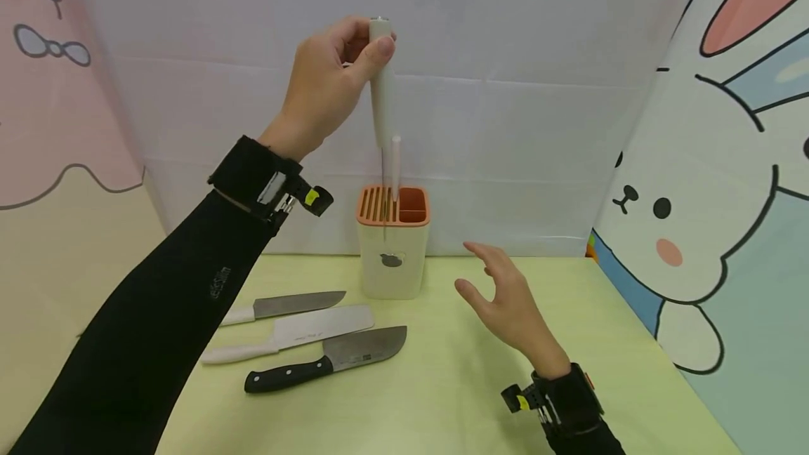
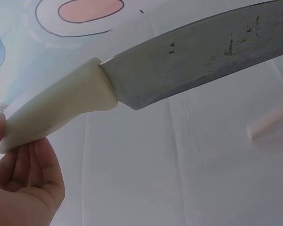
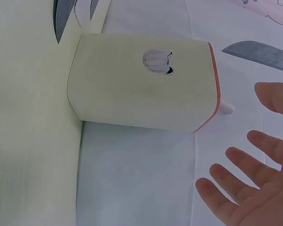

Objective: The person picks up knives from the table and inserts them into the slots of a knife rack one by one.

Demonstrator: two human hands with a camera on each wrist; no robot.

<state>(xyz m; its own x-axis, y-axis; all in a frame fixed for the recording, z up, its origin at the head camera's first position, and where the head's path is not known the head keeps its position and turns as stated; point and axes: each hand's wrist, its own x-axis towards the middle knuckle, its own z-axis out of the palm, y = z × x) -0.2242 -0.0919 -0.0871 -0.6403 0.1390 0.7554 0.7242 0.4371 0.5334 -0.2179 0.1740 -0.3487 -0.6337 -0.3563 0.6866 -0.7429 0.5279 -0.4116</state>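
My left hand grips the end of a kitchen knife's off-white handle, thumb on one side and fingers on the other. The knife hangs point down; its broad blade shows dark stains in the left wrist view. Below it stands a cream knife block with an orange slotted top. In the right wrist view, the blade tip is just above the block's rim, apart from it. A pale pink handle sticks up from the block. My right hand, empty with fingers spread, hovers right of the block.
Left of the block on the pale yellow table lie a black-handled knife, a white-handled cleaver and another white-handled knife, blades pointing right. A white cloth backdrop rises behind; a rabbit-print cloth is at the right.
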